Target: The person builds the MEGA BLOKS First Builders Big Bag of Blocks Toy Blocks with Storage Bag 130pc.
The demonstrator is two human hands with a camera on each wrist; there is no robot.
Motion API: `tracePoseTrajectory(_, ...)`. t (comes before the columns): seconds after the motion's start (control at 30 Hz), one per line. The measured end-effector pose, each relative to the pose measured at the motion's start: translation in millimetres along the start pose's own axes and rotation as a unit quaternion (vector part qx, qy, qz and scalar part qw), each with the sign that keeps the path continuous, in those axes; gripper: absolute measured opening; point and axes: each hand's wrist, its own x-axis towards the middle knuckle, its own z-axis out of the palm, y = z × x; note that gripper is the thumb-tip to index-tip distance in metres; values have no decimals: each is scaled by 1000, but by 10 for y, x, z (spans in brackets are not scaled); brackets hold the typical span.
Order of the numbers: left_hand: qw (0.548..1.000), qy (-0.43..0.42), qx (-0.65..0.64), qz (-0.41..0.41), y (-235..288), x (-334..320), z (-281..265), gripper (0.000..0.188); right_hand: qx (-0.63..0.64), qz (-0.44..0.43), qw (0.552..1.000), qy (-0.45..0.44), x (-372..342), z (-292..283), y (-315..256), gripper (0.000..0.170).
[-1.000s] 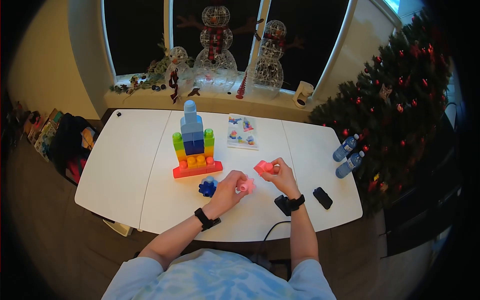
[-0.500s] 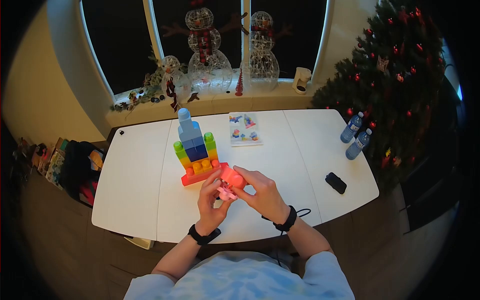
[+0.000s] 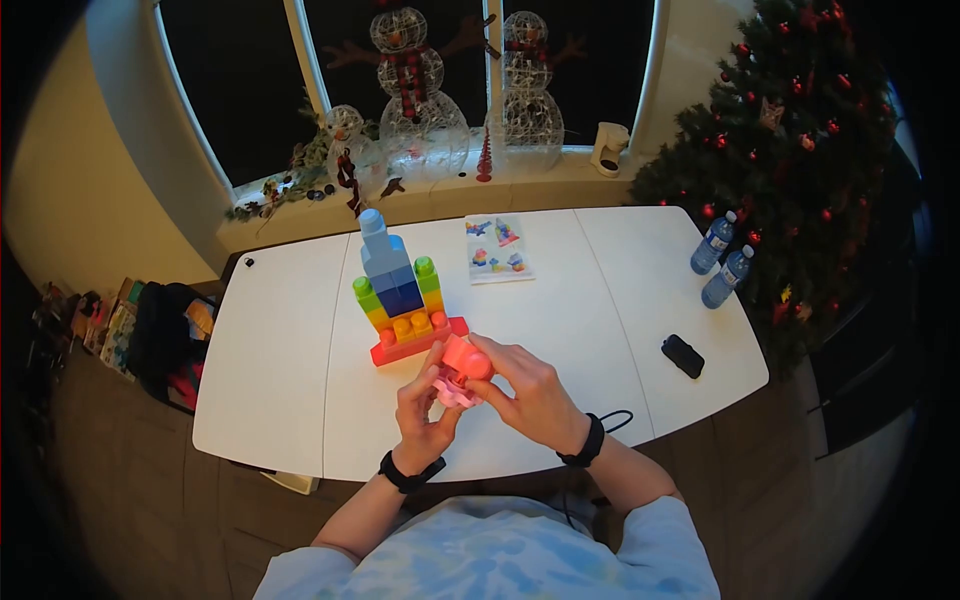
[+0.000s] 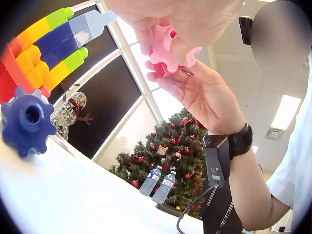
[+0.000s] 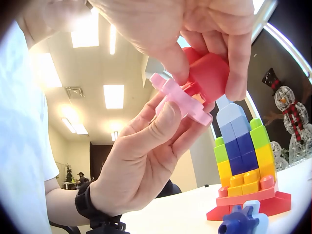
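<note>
Both hands are raised together in front of the body, just on the near side of the block tower. My left hand (image 3: pixel 422 410) pinches a pink toy gear (image 5: pixel 179 100) between thumb and fingers. From the other side, my right hand (image 3: pixel 530 395) grips a red building block (image 5: pixel 209 78) with a rounded top. The block's open underside is up against the gear's face in the right wrist view. A dark blue gear (image 4: pixel 29 119) with a light blue piece (image 5: pixel 261 222) behind it sits on the table by the tower, hidden by the hands in the head view.
The tower (image 3: pixel 400 290) of red, yellow, green and blue blocks stands upright on the white table (image 3: pixel 265 370). Behind it lies a picture sheet (image 3: pixel 500 250). To the right are a black phone (image 3: pixel 682 356), two water bottles (image 3: pixel 725 278) and a cable (image 3: pixel 618 420).
My hands, apart a second ago, have come together near the tower. The right hand brought the red block over to the pink gear. During the last half second they barely shifted.
</note>
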Motion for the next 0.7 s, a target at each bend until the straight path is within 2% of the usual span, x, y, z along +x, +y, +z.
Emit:
tracePoseTrajectory(0.13,1000,2,3,6,25,25,-16,69,5,-9,1000,4,6,15,-2,58)
tracePoseTrajectory(0.2,1000,-7,-15,-11,61,43,-25,70,-35,-53,998,20,18,18,-27,58)
tracePoseTrajectory(0.3,999,-21,-5,-35,128,87,-27,70,-42,-57,997,20,1,35,6,57)
tracePoseTrajectory(0.63,999,4,-6,-52,166,84,0,66,-53,-60,997,18,-53,79,-27,57)
tracePoseTrajectory(0.7,997,-1,33,-63,170,71,-16,66,-8,-30,999,-11,-77,96,-40,60)
